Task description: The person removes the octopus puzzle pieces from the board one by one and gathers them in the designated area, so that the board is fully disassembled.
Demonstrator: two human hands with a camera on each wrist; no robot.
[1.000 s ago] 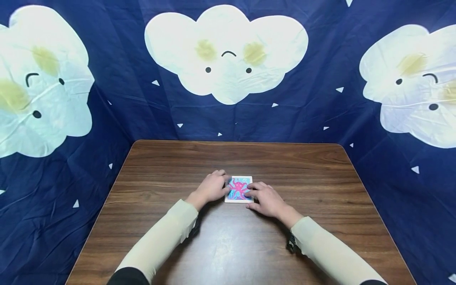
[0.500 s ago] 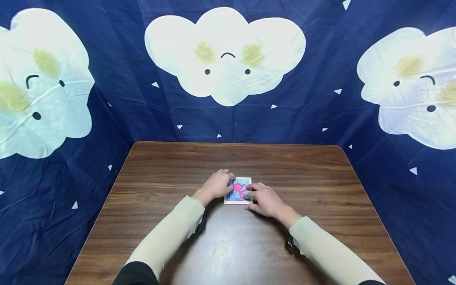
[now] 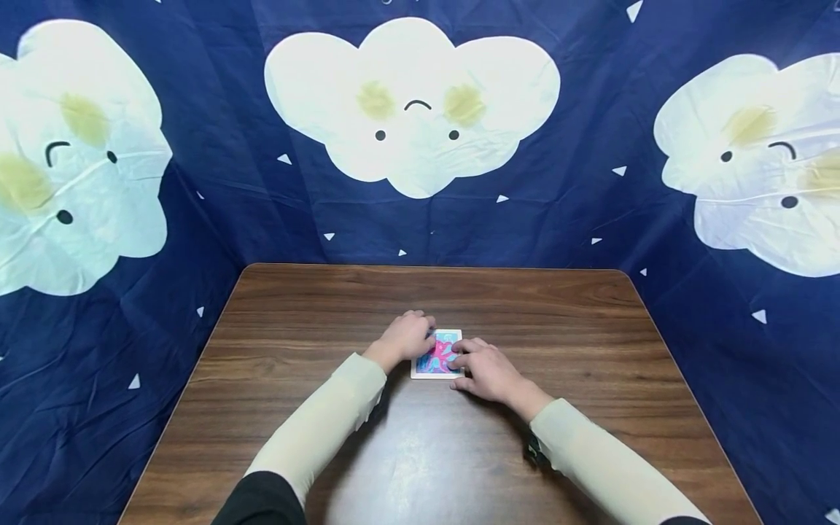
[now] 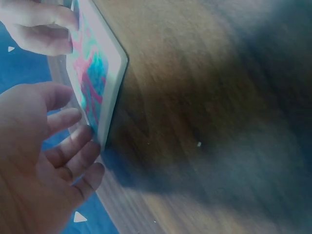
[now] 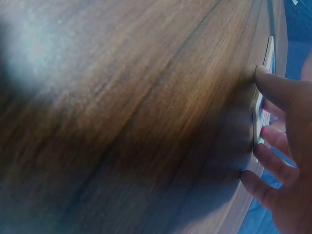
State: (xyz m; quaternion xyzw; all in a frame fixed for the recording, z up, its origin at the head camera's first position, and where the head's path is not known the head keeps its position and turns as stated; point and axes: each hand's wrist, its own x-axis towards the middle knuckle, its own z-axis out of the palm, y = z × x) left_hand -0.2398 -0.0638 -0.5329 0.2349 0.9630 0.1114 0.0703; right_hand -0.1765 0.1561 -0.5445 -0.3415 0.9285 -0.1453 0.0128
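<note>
Loosely spread, the fingers of my left hand [image 3: 402, 340] lie at the left edge of a pink-and-blue picture board [image 3: 433, 362]; my right hand [image 3: 492, 372] reaches parted fingers over its right side, thumb by the near corner. The board sits on a brown wooden table [image 3: 315, 313], with blue cloth [image 3: 459, 226] behind.

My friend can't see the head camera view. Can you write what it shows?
A person's left hand and right hand are at opposite sides of a small, white-edged square picture, pink and blue, on a brown wooden table. Behind the table hangs dark blue cloth with big white clouds.
</note>
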